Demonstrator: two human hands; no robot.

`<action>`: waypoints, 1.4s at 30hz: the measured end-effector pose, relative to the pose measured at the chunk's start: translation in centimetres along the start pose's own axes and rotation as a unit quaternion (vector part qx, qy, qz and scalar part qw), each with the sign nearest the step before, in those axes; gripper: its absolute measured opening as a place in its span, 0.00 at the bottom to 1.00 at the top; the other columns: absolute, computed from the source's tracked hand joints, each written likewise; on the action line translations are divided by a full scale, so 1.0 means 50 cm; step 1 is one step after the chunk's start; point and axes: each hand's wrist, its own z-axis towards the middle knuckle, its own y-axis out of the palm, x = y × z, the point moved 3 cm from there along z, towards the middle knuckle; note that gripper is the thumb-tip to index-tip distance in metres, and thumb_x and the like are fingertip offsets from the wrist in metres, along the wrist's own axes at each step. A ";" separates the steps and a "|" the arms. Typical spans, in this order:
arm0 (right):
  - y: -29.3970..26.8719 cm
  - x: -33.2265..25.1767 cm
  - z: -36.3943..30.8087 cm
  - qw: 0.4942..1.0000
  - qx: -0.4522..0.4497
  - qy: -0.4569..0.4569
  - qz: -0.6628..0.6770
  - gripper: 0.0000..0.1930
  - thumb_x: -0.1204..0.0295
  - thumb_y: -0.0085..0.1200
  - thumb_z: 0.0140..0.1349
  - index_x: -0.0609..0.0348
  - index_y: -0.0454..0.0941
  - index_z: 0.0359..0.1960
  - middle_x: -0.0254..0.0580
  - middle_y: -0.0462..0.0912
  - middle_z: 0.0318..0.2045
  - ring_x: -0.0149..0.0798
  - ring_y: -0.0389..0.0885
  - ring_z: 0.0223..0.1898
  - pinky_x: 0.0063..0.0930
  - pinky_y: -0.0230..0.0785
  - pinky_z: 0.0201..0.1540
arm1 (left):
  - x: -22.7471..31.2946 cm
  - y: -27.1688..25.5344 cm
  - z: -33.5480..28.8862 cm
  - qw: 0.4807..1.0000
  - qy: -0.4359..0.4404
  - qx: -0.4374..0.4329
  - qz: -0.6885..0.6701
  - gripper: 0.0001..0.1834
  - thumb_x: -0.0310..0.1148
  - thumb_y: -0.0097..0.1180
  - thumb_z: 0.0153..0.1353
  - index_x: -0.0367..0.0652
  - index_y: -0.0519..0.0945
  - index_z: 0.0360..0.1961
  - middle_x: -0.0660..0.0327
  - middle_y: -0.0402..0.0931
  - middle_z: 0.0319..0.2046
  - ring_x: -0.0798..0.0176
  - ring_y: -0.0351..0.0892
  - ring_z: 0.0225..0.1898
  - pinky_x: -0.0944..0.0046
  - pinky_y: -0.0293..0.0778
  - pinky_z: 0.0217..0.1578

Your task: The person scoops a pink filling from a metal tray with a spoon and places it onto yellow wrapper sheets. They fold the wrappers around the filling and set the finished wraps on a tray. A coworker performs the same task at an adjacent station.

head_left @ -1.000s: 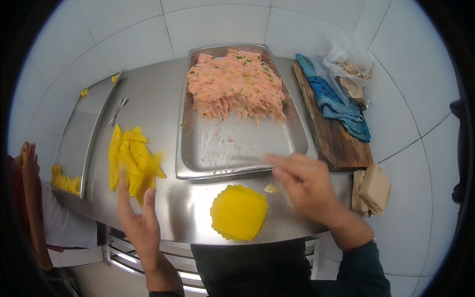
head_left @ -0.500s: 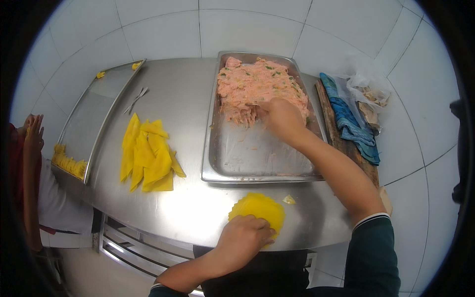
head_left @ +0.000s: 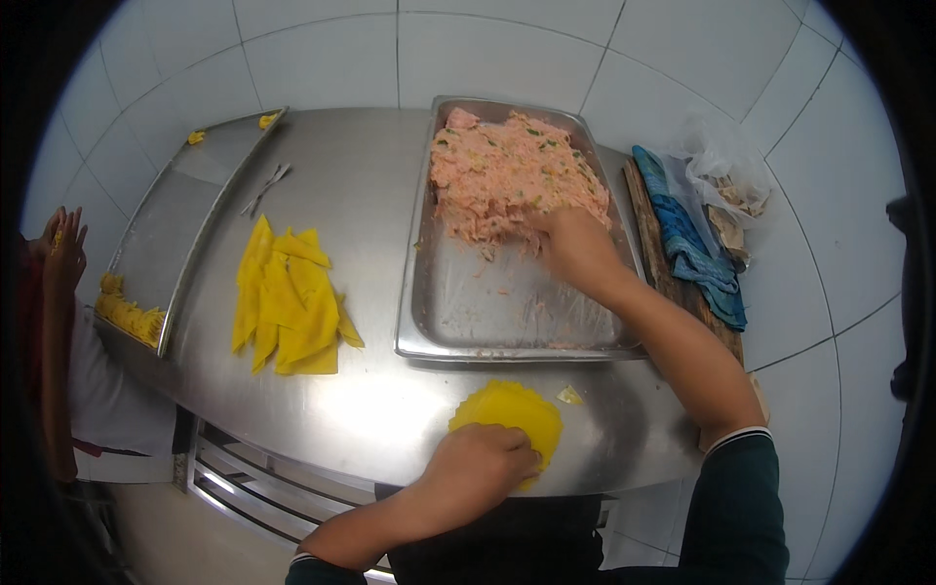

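Note:
Near the front edge of the steel table, my left hand (head_left: 485, 466) is closed on the near part of a yellow dough wrapper (head_left: 512, 405) with a wavy edge. Whether one or more wrappers lie there, I cannot tell. My right hand (head_left: 577, 252) is at the near edge of the pink minced filling (head_left: 512, 175) in a deep metal pan (head_left: 517, 349). Its fingers are closed on a thin metal utensil, blurred and mostly hidden now. Bits of green show in the filling, which covers the far half of the pan.
Loose yellow wrappers (head_left: 292, 297) are heaped left of the pan. Beyond them are small metal utensils (head_left: 265, 188) and a flat tray (head_left: 185, 229) with yellow pieces. A blue cloth (head_left: 682, 244) and plastic bag (head_left: 726, 180) lie right. Another person's hands (head_left: 64, 249) show far left.
My right hand has moved slightly right and nearer along the filling's edge, and the utensil is now blurred. My left hand stays on the wrapper.

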 end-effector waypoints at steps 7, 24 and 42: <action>0.041 0.008 0.011 0.998 -0.036 0.042 -0.044 0.11 0.76 0.55 0.55 0.62 0.85 0.39 0.62 0.83 0.31 0.61 0.82 0.38 0.48 0.74 0.43 | 0.002 0.005 0.001 0.999 0.030 -0.004 0.021 0.07 0.32 0.62 0.60 0.43 0.86 0.37 0.60 0.80 0.31 0.57 0.84 0.33 0.58 0.81 0.33; -0.153 -0.059 -0.228 0.801 -0.149 0.221 0.536 0.13 0.70 0.62 0.66 0.61 0.86 0.50 0.24 0.74 0.20 0.20 0.62 0.19 0.20 0.53 0.21 | -0.026 -0.034 -0.015 0.976 -0.102 0.131 -0.142 0.07 0.30 0.52 0.71 0.39 0.79 0.39 0.56 0.82 0.37 0.58 0.85 0.40 0.59 0.79 0.42; -0.176 -0.174 -0.441 0.970 0.028 0.001 0.243 0.21 0.85 0.57 0.54 0.57 0.86 0.51 0.43 0.75 0.23 0.44 0.73 0.24 0.33 0.67 0.29 | 0.036 0.007 0.020 0.488 -0.192 0.219 -0.823 0.38 0.58 0.33 0.77 0.33 0.61 0.70 0.44 0.67 0.67 0.45 0.69 0.67 0.44 0.61 0.69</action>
